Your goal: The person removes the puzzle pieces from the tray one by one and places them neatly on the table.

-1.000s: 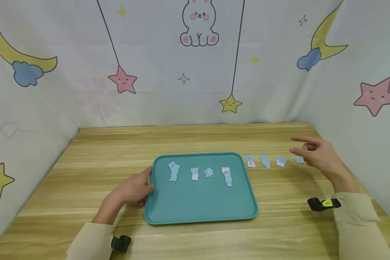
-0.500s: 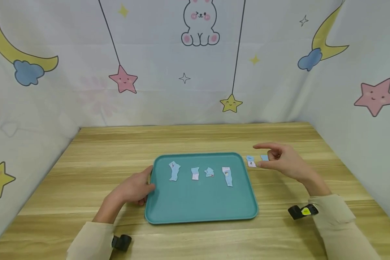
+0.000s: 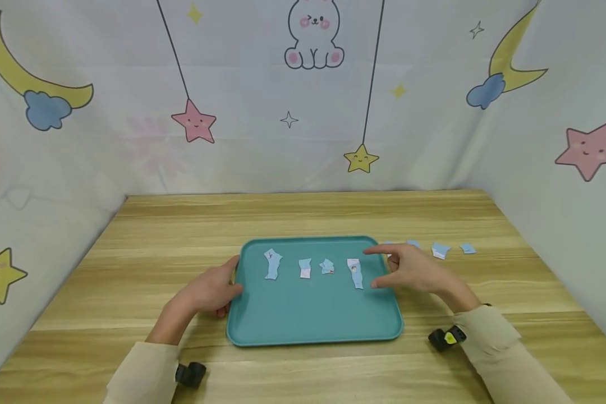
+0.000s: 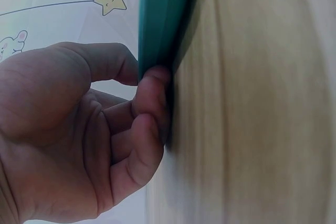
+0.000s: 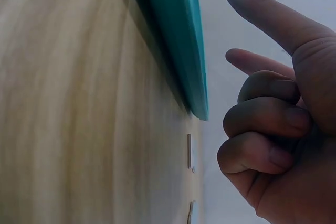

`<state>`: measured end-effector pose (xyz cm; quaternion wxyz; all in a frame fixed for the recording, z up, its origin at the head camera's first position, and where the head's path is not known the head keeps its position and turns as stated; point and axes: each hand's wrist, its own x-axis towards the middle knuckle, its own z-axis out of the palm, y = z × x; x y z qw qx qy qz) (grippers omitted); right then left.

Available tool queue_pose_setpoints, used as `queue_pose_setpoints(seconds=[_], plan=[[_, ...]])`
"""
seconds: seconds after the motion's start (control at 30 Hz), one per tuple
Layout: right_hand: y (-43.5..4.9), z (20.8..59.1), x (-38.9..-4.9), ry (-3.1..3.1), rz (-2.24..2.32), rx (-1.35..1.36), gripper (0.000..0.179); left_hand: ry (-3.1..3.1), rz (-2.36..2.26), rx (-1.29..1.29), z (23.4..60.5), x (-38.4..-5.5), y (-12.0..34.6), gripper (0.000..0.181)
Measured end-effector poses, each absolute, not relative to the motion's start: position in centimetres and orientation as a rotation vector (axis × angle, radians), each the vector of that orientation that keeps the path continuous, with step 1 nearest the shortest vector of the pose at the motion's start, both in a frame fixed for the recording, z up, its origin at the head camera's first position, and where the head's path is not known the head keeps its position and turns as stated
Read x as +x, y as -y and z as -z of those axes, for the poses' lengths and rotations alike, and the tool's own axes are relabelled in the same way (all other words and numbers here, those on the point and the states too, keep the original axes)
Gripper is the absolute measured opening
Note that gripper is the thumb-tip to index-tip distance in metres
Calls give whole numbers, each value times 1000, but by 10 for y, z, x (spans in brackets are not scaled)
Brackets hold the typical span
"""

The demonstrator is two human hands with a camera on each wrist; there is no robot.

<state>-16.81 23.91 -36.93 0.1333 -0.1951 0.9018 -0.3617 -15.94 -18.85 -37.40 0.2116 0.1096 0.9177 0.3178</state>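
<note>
A teal rectangular tray lies on the wooden table. My left hand grips its left edge; in the left wrist view the thumb presses the rim and fingertips tuck underneath. Several torn scraps of printed paper lie in a row in the tray, from a forked blue scrap to a long pink-and-blue scrap at the right. Over the tray's right edge hovers my right hand, holding nothing. Its thumb and index finger are spread around the long scrap's right side; the other fingers are curled in, as the right wrist view shows.
Right of the tray, more paper scraps lie on the table, among them a blue-and-white scrap and a small blue scrap. Two others are partly covered by my right hand. A printed cloth backdrop stands behind and beside the table.
My right hand has moved left, from above the far-right scraps to the tray's right edge, its thumb and index finger still apart. The left hand keeps its grip and the tray stays put.
</note>
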Motion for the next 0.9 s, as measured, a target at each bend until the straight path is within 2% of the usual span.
queue_pose_setpoints(seconds=[0.9], plan=[[-223,380,-173,-2688,826,-532,81,-2553,-884,306,373,-159,188,77]])
